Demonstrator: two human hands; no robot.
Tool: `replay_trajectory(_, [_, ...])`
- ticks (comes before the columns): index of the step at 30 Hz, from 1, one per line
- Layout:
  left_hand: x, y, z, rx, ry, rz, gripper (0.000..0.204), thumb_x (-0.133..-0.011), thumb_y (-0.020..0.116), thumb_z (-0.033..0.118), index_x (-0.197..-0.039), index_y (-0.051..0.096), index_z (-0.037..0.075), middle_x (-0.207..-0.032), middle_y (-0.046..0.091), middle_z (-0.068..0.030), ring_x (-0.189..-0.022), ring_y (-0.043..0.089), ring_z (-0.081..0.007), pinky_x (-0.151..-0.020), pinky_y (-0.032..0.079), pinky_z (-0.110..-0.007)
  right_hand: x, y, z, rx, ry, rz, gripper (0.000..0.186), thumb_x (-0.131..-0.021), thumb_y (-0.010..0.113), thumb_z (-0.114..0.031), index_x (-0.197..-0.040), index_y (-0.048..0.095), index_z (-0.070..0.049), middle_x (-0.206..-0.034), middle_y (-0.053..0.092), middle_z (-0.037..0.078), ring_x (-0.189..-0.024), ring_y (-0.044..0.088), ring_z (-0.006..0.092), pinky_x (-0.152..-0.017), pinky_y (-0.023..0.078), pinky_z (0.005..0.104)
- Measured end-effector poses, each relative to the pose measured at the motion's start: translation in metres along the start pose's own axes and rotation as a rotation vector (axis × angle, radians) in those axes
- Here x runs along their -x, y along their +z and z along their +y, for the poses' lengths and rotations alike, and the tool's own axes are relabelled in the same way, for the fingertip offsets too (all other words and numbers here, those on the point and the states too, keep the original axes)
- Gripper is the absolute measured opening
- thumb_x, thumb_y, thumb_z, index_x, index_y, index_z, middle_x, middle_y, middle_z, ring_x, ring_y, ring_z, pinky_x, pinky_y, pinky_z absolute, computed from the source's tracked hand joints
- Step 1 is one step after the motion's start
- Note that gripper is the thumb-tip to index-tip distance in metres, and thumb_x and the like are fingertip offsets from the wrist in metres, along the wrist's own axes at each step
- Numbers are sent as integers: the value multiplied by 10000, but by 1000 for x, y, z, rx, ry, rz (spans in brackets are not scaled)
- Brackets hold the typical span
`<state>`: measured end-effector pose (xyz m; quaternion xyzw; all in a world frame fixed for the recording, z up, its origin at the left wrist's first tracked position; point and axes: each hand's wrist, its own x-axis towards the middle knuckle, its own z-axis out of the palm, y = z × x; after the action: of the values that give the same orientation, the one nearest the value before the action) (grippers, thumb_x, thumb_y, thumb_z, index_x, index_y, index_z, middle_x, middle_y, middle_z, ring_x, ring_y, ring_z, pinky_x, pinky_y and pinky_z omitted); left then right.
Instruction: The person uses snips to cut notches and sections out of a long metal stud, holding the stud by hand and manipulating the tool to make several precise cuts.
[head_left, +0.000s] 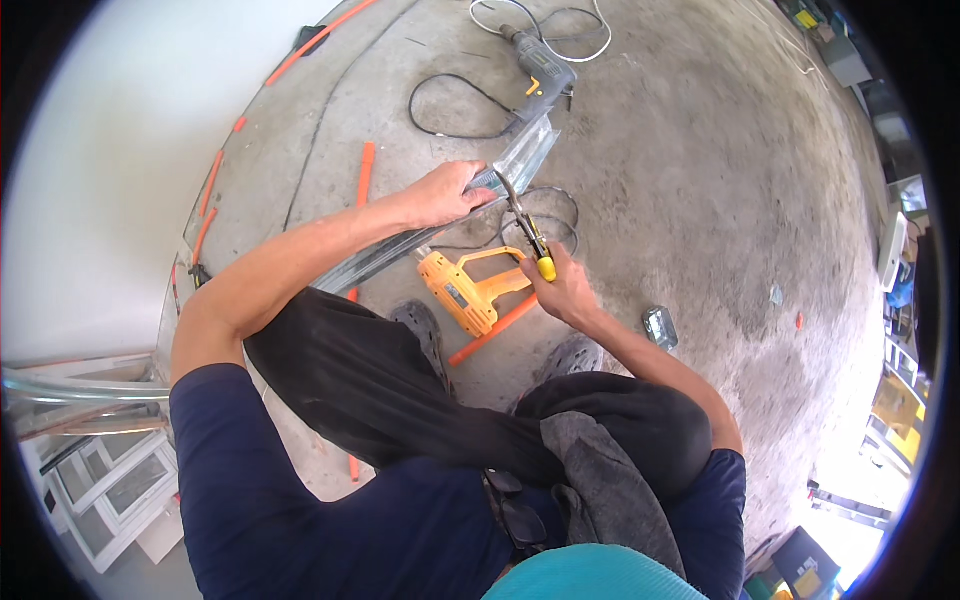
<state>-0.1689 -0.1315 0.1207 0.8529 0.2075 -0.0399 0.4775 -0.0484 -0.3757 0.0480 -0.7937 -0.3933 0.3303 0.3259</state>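
My left hand (445, 195) is closed around a long shiny metal channel (527, 155), which runs from beside my left leg up toward the drill. Thumb and fingers grip it on either side. In my right hand (566, 288) is a pair of tin snips (530, 225) with a yellow handle end. Their blades meet the channel's edge just right of my left fingers; whether they bite into the metal I cannot tell. Below the channel, between my feet and the snips, a yellow heat gun (458, 292) lies on the concrete floor.
Beyond the channel's far end lies a grey power drill (540, 68) with looped cable. Orange strips (366, 175) are scattered on the floor. A small clear box (660, 328) sits by my right forearm. White frames (110, 480) lean at left; assorted goods line the right edge.
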Motion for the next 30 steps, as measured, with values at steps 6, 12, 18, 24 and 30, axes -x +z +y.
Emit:
replay_trajectory(6, [2,2,-1,38,-3,-28,272,-953,666,196,-1055,613,-51,-797,694,-177,-742,671,-274,-721,504,-403,1,3,1,-35,8,-61,546,-933,661,-410,-1274,551,2,-1010,690,287,-986,669,477,-840,515,521])
replay_trajectory(12, [3,3,-1,43,31,-18,262,-966,664,196,-1058,621,-45,-803,692,-147,-731,660,-226,-709,504,-375,3,4,-5,22,37,-57,503,-930,665,-428,-1199,582,-12,-933,697,276,-910,681,472,-809,518,529])
replay_trajectory(18, [5,-4,3,199,-6,-45,179,-1017,605,161,-1087,614,-4,-761,622,7,-703,575,-59,-621,471,-265,-1,7,-6,-5,12,-29,485,-924,679,-448,-1129,595,-16,-877,696,265,-858,686,457,-765,519,522])
replay_trajectory(24, [4,-2,-3,266,-8,-136,200,-1011,625,185,-1054,618,-10,-780,653,-16,-704,586,-84,-648,491,-285,2,13,-5,-119,-46,27,488,-914,699,-446,-1101,600,-6,-812,690,234,-809,686,442,-737,514,513])
replay_trajectory(30, [6,-9,-1,254,8,-168,220,-1016,628,214,-1051,620,-3,-792,654,-13,-712,587,-81,-654,492,-281,-5,7,-1,-101,-48,-60,473,-899,717,-459,-1031,627,-13,-805,684,219,-803,684,414,-720,512,502])
